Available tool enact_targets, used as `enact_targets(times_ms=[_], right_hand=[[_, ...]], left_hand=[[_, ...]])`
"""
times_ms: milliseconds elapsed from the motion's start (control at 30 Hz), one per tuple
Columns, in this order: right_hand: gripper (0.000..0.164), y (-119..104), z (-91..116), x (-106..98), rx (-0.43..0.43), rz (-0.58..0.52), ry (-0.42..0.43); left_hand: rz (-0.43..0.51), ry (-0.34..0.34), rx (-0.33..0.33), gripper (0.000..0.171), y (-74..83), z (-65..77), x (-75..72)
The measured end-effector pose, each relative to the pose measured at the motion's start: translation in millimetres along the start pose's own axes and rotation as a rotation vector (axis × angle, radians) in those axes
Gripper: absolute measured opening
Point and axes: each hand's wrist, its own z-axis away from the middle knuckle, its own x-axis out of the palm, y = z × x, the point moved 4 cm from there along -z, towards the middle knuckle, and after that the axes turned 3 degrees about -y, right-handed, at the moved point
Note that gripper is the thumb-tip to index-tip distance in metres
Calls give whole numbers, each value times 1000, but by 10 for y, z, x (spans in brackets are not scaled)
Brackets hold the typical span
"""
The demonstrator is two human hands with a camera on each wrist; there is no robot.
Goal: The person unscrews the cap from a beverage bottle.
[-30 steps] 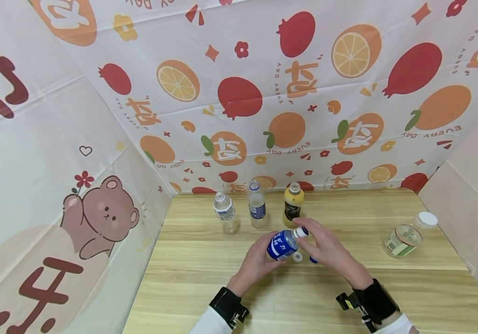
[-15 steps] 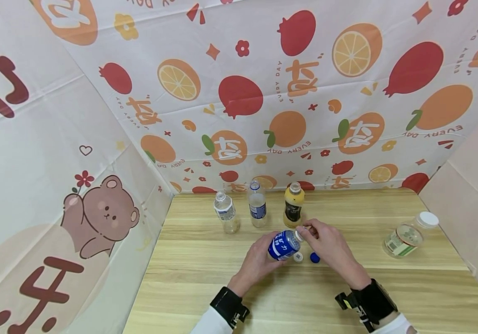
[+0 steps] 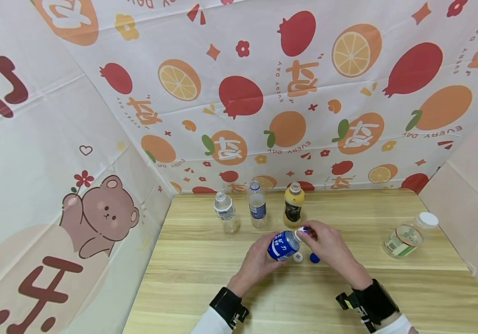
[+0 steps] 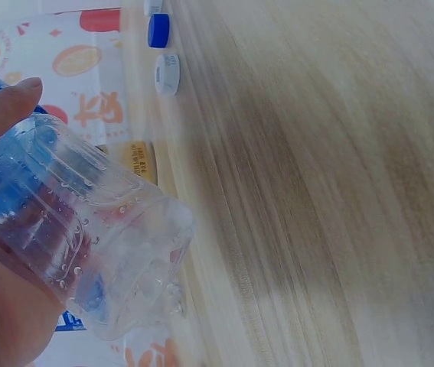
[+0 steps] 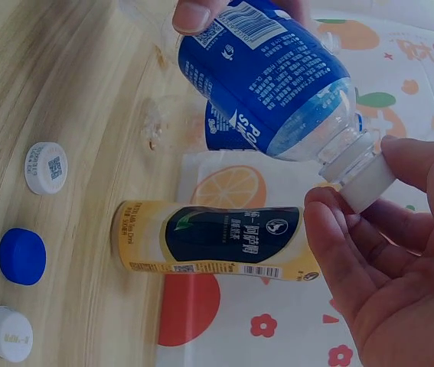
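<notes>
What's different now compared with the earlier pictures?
The right hand has shifted its fingers on the white cap, curling them in more, and the loose blue cap, partly hidden at first, shows fully. The left hand grips the blue-labelled bottle as before; the three standing bottles and jar stayed put.

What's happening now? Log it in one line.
left hand: grips tilted blue-labelled bottle | right hand: pinches white cap at bottle's mouth | table: three loose caps, white-lidded jar
</notes>
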Motion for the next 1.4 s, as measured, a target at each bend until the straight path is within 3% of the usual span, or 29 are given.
enact_targets(times_ms=[233, 533, 767, 933, 1067, 1400], right_hand=[[33, -5, 17, 6, -44, -53, -33], [31, -29, 31, -4, -154, -73, -51], [34, -28, 43, -17, -154, -115, -94], [35, -12, 56, -42, -156, -143, -74], [35, 25, 64, -63, -157, -121, -45], [36, 331, 136, -136, -60, -32, -25]], left_hand=[[15, -28, -43, 86, -30, 9, -2], [23, -24, -37, 86, -63, 14, 2], [19, -12, -25, 86, -57, 18, -14], [9, 0, -18, 86, -58, 25, -11], [0, -3, -24, 86, -69, 34, -7], [37, -11, -44, 87, -84, 46, -22]])
